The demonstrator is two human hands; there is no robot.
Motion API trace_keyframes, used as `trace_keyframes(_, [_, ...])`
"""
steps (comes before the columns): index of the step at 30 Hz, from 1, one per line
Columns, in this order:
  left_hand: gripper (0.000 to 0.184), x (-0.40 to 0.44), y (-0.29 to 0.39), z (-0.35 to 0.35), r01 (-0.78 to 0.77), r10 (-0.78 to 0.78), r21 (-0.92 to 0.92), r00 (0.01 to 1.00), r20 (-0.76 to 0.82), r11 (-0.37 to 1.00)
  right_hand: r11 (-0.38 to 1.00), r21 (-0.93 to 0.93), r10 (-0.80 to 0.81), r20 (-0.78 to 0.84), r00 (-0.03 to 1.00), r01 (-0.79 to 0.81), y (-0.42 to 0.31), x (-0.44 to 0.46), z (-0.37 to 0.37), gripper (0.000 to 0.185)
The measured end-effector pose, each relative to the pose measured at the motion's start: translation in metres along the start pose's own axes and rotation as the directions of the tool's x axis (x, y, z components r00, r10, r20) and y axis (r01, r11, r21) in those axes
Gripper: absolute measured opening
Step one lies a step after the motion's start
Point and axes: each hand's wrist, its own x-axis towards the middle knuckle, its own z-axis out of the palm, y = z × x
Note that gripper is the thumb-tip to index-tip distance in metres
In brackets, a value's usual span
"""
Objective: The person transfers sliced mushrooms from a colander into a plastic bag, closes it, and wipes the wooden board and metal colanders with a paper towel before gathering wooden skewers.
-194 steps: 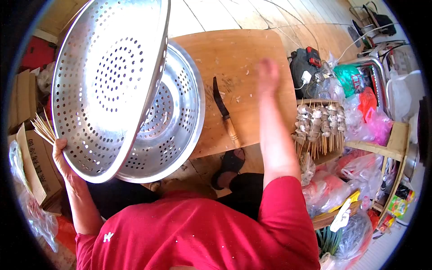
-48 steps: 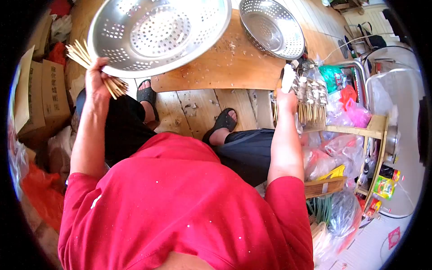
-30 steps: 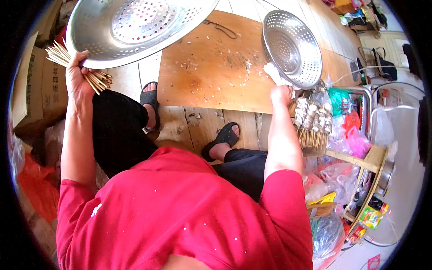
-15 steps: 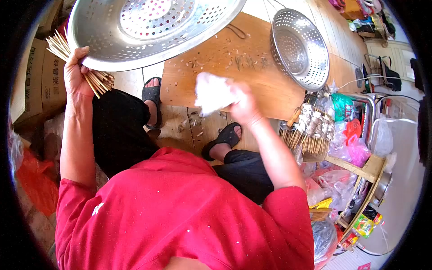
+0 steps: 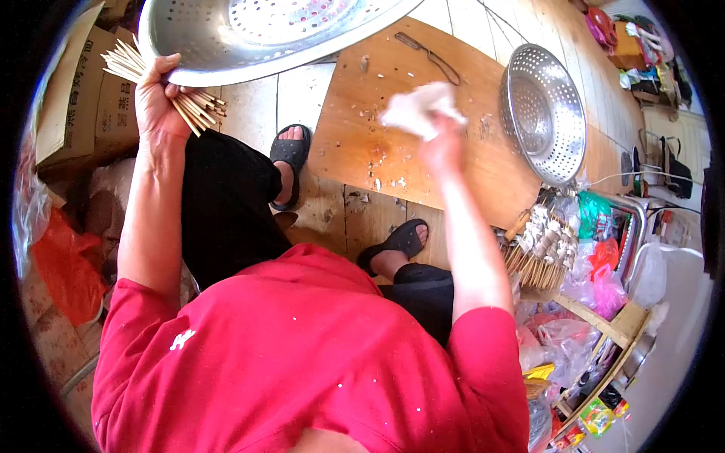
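Clearly the table (image 5: 347,113) takes up most room, set aslant before the person. Next comes the big colander (image 5: 279,38), tilted near its left corner, its rim at the fingertips of the left hand (image 5: 160,106); that hand is also wrapped round a bundle of sticks. The small colander (image 5: 544,113) leans at the table's right edge, beyond the right hand (image 5: 443,147), which grips a cloth (image 5: 419,109) over the wood; blur makes it hard to say whether the cloth touches. Sticks (image 5: 198,112) poke out both sides of the left fist, and could slip if the rim's weight loosens it. Scraps (image 5: 379,181) by the near edge could scatter floorward under a hasty sweep.
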Motion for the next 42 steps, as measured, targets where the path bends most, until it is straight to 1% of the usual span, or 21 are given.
trace_keyframes(2, [0.014,-0.002,0.000,-0.001,0.004,-0.004,-0.005,1.000,0.003,1.000,0.993,0.023,-0.115,0.239,0.964,0.113,-0.035,-0.039,0.013,0.027])
trace_keyframes(3, [0.014,-0.003,0.000,-0.002,-0.004,0.004,0.016,1.000,0.000,1.000,0.939,0.079,-0.344,0.299,0.890,0.336,-0.050,-0.057,0.013,0.025])
trace_keyframes(4, [0.013,-0.002,-0.001,-0.002,-0.011,0.011,0.036,1.000,0.000,0.999,0.833,0.146,-0.548,0.343,0.763,0.534,-0.062,-0.065,0.007,0.023])
trace_keyframes(5, [0.013,-0.001,-0.002,-0.003,-0.011,0.011,0.036,1.000,-0.017,0.999,0.833,0.143,-0.548,0.347,0.761,0.535,-0.070,-0.063,-0.002,0.023])
trace_keyframes(7, [0.013,0.002,-0.001,-0.005,0.005,-0.005,0.012,1.000,-0.018,1.000,0.903,0.375,-0.354,0.371,0.858,0.210,-0.080,-0.057,-0.020,0.021])
trace_keyframes(8, [0.013,0.002,-0.001,-0.007,0.019,-0.019,-0.006,1.000,-0.013,1.000,0.873,0.434,-0.339,0.217,0.916,0.221,-0.067,-0.040,-0.017,0.025])
trace_keyframes(9, [0.013,0.004,0.000,-0.010,0.043,-0.043,-0.022,0.999,0.016,0.999,0.817,0.576,-0.202,0.248,0.947,0.023,-0.057,-0.023,-0.016,0.030])
trace_keyframes(10, [0.013,0.003,0.001,-0.008,0.039,-0.039,-0.028,0.999,0.016,0.999,0.880,0.406,0.110,0.330,0.938,-0.246,-0.074,-0.005,-0.038,0.033])
trace_keyframes(11, [0.013,0.000,0.001,-0.004,0.017,-0.017,-0.008,1.000,-0.005,1.000,0.972,0.208,0.047,0.297,0.954,-0.113,-0.054,0.023,-0.039,0.036])
trace_keyframes(13, [0.012,0.003,0.002,-0.005,0.007,-0.007,0.008,1.000,-0.013,1.000,0.978,0.204,0.035,0.079,0.996,-0.050,-0.054,0.059,-0.045,0.039])
trace_keyframes(14, [0.012,0.005,0.003,-0.005,0.004,-0.004,0.004,1.000,-0.014,1.000,0.978,0.202,0.031,0.079,0.996,-0.046,-0.047,0.079,-0.042,0.039])
trace_keyframes(16, [0.011,0.006,0.003,-0.004,0.030,-0.030,-0.014,1.000,-0.003,0.999,0.991,-0.053,0.126,0.057,0.990,-0.123,-0.029,0.110,-0.033,0.043])
trace_keyframes(19, [0.010,0.005,0.001,-0.001,0.049,-0.050,-0.040,0.999,-0.004,0.998,0.972,-0.145,0.191,0.025,0.981,-0.186,-0.024,0.122,-0.023,0.042])
trace_keyframes(23, [0.009,0.006,0.003,0.001,0.043,-0.044,-0.023,0.998,-0.050,0.999,0.965,-0.171,0.220,0.101,0.970,-0.200,-0.038,0.121,-0.030,0.040])
trace_keyframes(25, [0.009,0.009,0.003,-0.004,0.068,-0.070,-0.040,0.997,-0.029,0.997,0.914,-0.332,0.317,0.227,0.921,-0.233,-0.040,0.123,-0.037,0.038])
trace_keyframes(29, [0.008,0.012,0.005,-0.010,0.095,-0.095,-0.051,0.995,-0.001,0.994,0.923,-0.340,0.262,0.212,0.942,-0.180,-0.036,0.125,-0.042,0.037])
trace_keyframes(31, [0.008,0.013,0.006,-0.010,0.088,-0.088,-0.043,0.996,0.002,0.995,0.943,-0.255,0.249,0.113,0.962,-0.214,-0.051,0.130,-0.060,0.036])
trace_keyframes(34, [0.007,0.018,0.006,-0.018,0.089,-0.089,-0.053,0.996,-0.001,0.995,0.939,-0.265,0.240,0.051,0.970,-0.218,-0.041,0.158,-0.065,0.034])
trace_keyframes(36, [0.007,0.014,0.005,-0.010,0.084,-0.085,-0.040,0.996,-0.019,0.996,0.939,-0.264,0.246,0.074,0.966,-0.219,-0.030,0.165,-0.064,0.033])
trace_keyframes(38, [0.007,0.013,0.005,-0.007,0.082,-0.083,-0.030,0.996,-0.037,0.996,0.938,-0.329,0.122,0.026,0.992,-0.107,-0.017,0.166,-0.058,0.046])
trace_keyframes(42, [0.007,0.017,0.005,-0.019,0.025,-0.025,0.003,0.999,-0.032,1.000,0.957,-0.278,0.097,0.019,0.995,-0.088,-0.012,0.146,-0.058,0.050])
